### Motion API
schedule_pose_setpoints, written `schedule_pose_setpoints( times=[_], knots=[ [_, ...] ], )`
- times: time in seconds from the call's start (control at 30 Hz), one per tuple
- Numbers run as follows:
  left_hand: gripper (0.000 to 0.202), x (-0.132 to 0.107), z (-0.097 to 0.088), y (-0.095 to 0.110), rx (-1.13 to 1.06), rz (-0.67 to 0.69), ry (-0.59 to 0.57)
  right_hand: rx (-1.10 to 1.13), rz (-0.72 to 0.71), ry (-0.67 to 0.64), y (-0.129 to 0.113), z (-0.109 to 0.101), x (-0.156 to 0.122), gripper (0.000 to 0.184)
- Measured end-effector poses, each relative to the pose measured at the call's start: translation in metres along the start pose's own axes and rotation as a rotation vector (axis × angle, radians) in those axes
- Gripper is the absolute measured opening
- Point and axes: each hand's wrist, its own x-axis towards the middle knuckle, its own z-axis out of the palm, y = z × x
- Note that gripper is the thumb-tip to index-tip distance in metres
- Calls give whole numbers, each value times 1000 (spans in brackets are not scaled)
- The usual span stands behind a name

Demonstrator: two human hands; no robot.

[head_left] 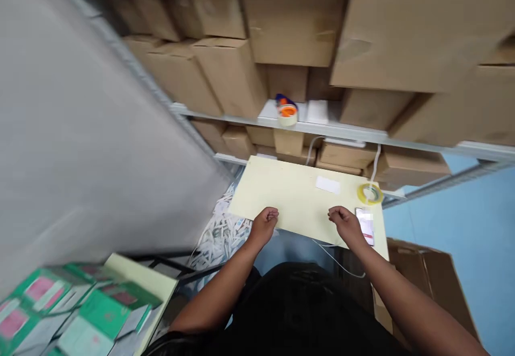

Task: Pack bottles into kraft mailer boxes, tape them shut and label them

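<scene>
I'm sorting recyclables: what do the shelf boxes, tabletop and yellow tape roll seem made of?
Shelf boxes: matte brown cardboard, from folded top seams. Tabletop: probably smooth laminated board, from its even cream surface. Yellow tape roll: likely plastic film, perhaps glossy, from its wound ring; blur leaves doubt.

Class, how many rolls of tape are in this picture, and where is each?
2: a yellow roll at the far right corner of the pale tabletop, and a cream roll on the shelf above. Others may be hidden among the boxes.

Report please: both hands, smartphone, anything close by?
Left hand, right hand: loosely curled, nothing visibly held. Smartphone: on tabletop, beside right hand. Yellow tape roll beyond smartphone.
</scene>
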Motion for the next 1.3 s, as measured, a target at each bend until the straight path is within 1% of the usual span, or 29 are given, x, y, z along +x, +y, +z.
schedule_pose_setpoints(
  times=[0.1,0.2,0.3,0.37,0.43,0.57,0.63,0.7,0.8,0.93,1.0,1.03,1.1,1.13,1.2,1.23,1.3],
  knots=[
    [23,-23,-61,-19,-46,5,113,-18,-5,-147,-25,63,-3,28],
    [22,-47,-123,-36,-32,6,228,-56,-14,-263,-47,129,-8,31],
    [22,-72,-182,-54,-26,-24,388,-104,-63,-402,-67,196,-15,31],
    [23,-92,-215,-66,-53,-42,507,-155,-111,-509,-79,239,-21,31],
    [24,-115,-240,-76,-65,-64,619,-205,-159,-617,-92,279,-29,30],
    [27,-171,-275,-85,25,-103,870,-273,-252,-815,-113,350,-50,31],
    [28,-202,-292,-87,95,-104,992,-311,-298,-906,-123,382,-66,32],
    [29,-233,-312,-90,170,-112,1092,-336,-338,-988,-132,410,-86,32],
    [31,-271,-351,-98,303,-153,1205,-344,-389,-1078,-145,449,-121,32],
    [38,-313,-405,-107,537,-266,1311,-361,-436,-1137,-157,499,-166,30],
    [43,-334,-424,-111,676,-369,1343,-365,-439,-1168,-160,524,-186,30],
    [48,-345,-431,-113,733,-440,1354,-361,-433,-1189,-161,535,-195,30],
    [62,-365,-438,-123,796,-616,1358,-342,-414,-1234,-162,556,-213,30],
    [69,-374,-439,-129,795,-710,1342,-329,-405,-1256,-162,564,-221,30],
    [81,-386,-439,-143,732,-870,1268,-316,-394,-1297,-161,579,-234,28],
    [85,-389,-439,-151,688,-927,1221,-320,-391,-1316,-161,585,-239,28],
    [87,-391,-438,-162,616,-988,1156,-341,-386,-1352,-158,594,-246,27]
  ],
)
